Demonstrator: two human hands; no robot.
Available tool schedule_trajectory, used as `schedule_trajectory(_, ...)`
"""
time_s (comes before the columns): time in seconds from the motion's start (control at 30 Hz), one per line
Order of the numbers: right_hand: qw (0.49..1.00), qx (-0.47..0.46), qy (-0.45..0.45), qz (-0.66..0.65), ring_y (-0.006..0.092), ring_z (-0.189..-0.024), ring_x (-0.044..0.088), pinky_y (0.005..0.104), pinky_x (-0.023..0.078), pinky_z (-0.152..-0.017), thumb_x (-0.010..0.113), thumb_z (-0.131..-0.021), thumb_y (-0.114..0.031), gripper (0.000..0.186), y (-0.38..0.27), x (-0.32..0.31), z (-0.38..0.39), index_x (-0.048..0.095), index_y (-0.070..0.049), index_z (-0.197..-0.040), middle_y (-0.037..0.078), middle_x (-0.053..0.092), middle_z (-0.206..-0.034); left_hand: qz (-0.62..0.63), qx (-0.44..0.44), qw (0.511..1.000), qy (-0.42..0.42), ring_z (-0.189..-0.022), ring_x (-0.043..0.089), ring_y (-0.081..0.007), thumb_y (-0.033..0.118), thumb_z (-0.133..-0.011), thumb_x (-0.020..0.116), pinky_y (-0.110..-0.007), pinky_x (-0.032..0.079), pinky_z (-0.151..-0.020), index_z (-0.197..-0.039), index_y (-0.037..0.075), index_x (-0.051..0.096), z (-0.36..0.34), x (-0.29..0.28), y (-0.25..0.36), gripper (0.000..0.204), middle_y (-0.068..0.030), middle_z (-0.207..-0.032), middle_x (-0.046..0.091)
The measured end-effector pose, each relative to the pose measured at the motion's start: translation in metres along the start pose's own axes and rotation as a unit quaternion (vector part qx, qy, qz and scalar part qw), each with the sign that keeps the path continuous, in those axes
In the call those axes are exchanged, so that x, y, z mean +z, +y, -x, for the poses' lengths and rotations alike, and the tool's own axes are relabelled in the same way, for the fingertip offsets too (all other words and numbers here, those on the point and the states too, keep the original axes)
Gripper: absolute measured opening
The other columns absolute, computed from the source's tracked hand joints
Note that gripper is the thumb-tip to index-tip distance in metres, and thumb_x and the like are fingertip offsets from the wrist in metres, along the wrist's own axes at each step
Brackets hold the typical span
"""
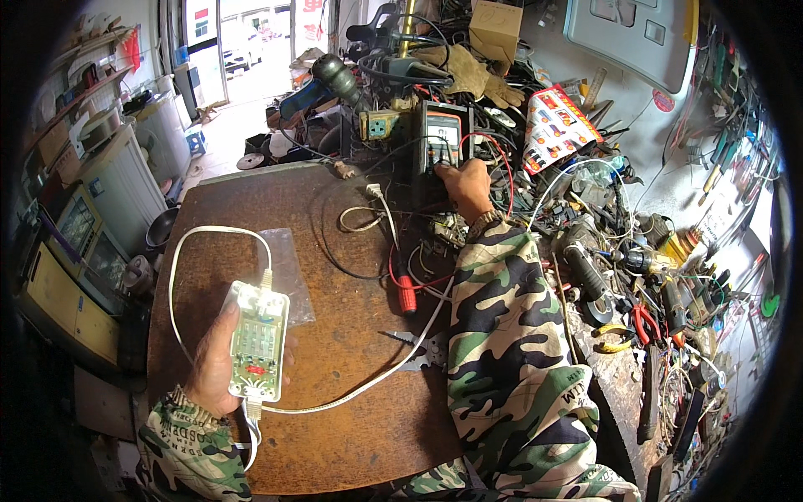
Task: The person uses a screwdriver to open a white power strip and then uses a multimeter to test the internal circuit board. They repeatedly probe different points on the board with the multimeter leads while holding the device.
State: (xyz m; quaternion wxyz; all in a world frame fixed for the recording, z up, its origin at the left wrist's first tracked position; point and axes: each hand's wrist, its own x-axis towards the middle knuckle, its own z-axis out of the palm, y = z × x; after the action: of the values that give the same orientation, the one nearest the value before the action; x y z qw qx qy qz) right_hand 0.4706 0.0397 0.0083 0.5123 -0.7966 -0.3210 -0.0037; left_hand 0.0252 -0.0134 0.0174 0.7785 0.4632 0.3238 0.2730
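Note:
My left hand (211,364) is closed around a small white plastic box (259,339) above the near left of the table. Its front shows a green circuit board with a red part, and white cables leave both ends. At the far edge of the table, my right hand (468,188) has bent fingers on the lower front of a multimeter (444,127), covering that part. The meter's screen is lit, and test leads run from it. A red clip or probe (406,294) lies on the table beside a white plug (375,192) with its cord.
Under the cable loop lies a clear plastic bag (291,280) on the brown table (335,435). A metal tool (422,350) rests by my right sleeve. Piled wires, pliers (644,322) and a drill-like tool (581,268) crowd the right. Cabinets (121,171) stand at left.

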Motion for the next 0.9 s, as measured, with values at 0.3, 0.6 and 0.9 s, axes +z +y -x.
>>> schedule_trajectory(0.3, 0.999, -0.028, 0.007, -0.016, 0.0238, -0.056, 0.061, 0.0369, 0.047, -0.047, 0.080, -0.076, -0.025, 0.039, 0.009, 0.004, -0.006, 0.058, 0.006, -0.079, 0.018, 0.065, -0.077, 0.012, -0.007, 1.000, 0.001, -0.078, 0.069, -0.0235, 0.061, -0.096, 0.039, -0.038, 0.060, -0.059, -0.126, 0.007, 0.054, 0.001, 0.000, 0.000, 0.063, -0.0173, -0.097, 0.067)
schedule_trajectory(0.6, 0.993, 0.012, -0.058, -0.104, 0.0441, -0.074, 0.066, 0.0487, 0.050, -0.071, 0.073, -0.078, -0.031, 0.045, 0.019, 0.000, -0.020, 0.063, 0.013, -0.077, 0.029, 0.066, -0.072, 0.009, -0.003, 1.000, 0.003, -0.078, 0.069, -0.0235, 0.061, -0.096, 0.039, -0.038, 0.060, -0.059, -0.126, 0.007, 0.054, 0.002, 0.002, 0.001, 0.063, -0.0166, -0.096, 0.067)
schedule_trajectory(0.9, 0.972, 0.058, -0.122, -0.193, 0.0296, -0.053, 0.062, 0.0425, 0.047, -0.050, 0.073, -0.081, -0.027, 0.040, 0.001, -0.008, -0.013, 0.061, 0.011, -0.075, 0.020, 0.065, -0.071, 0.016, -0.001, 1.000, 0.008, -0.080, 0.068, -0.0238, 0.058, -0.098, 0.038, -0.038, 0.061, -0.060, -0.128, 0.005, 0.051, 0.004, -0.002, 0.001, 0.063, -0.0183, -0.097, 0.066)
